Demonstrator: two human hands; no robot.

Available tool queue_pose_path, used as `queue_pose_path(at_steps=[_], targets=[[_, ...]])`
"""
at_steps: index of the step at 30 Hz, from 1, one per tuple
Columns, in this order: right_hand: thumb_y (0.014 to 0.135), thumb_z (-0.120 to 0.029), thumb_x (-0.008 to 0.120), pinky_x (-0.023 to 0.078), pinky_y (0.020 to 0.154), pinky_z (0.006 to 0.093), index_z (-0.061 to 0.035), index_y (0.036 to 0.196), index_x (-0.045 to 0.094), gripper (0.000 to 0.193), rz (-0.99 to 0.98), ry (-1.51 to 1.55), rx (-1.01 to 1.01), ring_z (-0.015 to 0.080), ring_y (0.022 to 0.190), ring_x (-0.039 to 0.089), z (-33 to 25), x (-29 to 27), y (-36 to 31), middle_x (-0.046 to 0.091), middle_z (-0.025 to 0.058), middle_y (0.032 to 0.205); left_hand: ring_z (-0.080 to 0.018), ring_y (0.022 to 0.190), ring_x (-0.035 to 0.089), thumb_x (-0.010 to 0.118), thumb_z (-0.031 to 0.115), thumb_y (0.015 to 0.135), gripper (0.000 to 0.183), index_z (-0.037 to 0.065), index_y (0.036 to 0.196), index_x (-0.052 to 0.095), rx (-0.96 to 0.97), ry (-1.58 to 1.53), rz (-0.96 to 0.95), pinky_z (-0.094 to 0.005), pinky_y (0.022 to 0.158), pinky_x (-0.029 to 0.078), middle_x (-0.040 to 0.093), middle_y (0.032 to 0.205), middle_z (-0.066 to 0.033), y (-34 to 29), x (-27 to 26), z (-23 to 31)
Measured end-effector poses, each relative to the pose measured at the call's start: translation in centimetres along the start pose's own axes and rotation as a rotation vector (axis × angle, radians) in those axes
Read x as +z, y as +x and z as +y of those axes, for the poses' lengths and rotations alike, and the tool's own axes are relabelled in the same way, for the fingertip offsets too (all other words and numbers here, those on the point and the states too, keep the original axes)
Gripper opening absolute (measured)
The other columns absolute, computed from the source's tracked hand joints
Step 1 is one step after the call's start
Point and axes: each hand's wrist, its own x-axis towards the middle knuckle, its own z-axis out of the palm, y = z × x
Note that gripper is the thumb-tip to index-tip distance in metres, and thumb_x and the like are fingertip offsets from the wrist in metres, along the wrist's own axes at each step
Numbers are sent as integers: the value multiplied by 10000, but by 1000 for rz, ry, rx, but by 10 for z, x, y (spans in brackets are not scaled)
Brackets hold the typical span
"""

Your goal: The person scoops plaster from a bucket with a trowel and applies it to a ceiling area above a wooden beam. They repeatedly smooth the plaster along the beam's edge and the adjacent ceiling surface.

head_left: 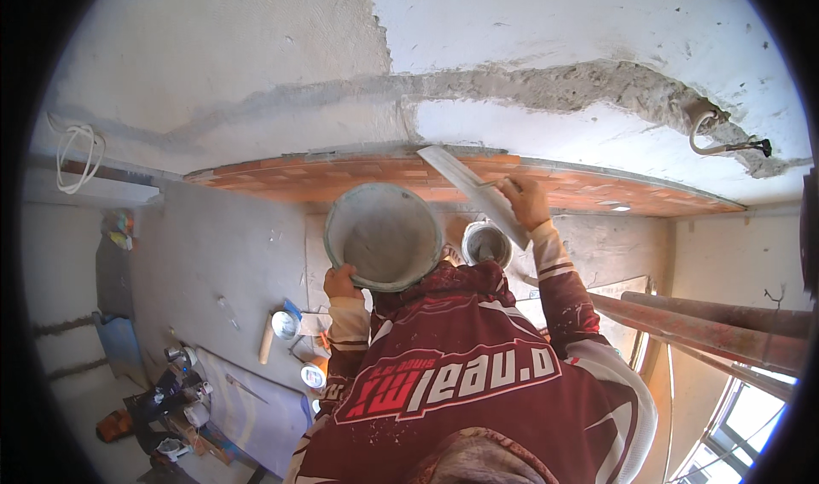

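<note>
My left hand [343, 282] is closed on the rim of a wide grey plastering bowl [337, 228], which is tipped so its inside shows. A grey, dusty layer coats the bowl inside; how much it contains I cannot tell. Out to the right, my right hand [525, 203] grips a long flat plastering trowel [465, 181]. Its blade slants up and left toward the wall, and its far end overlaps the top of the brick band [580, 185]. Whether the blade touches the wall I cannot tell. Below the trowel, a bucket [486, 247] with grey material inside stands on the floor.
A rough grey strip [546, 87] crosses the white wall [597, 23]. Cables [81, 155] hang at left, another cable [704, 138] sticks out at right. Metal poles [708, 317] stand close on my right. Tools and containers [183, 390] lie at lower left near a small tub [286, 324].
</note>
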Motion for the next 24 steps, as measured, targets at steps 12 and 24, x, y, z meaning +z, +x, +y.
queue_pose_path(at_steps=[12, 24], targets=[[874, -352, 646, 448, 512, 251, -8, 991, 715, 369, -12, 119, 359, 90, 555, 537, 29, -67, -4, 652, 55, 708, -176, 635, 545, 638, -13, 654, 129, 18, 732, 541, 128, 153, -41, -327, 610, 469, 567, 726, -54, 4, -3, -2], [765, -313, 712, 525, 755, 365, 0, 1011, 688, 399, -457, 94, 36, 280, 832, 679, -59, 2, 2, 698, 178, 926, -138, 660, 576, 624, -30, 666, 150, -26, 815, 624, 210, 54, 116, -297, 621, 487, 632, 776, -40, -4, -1, 8]])
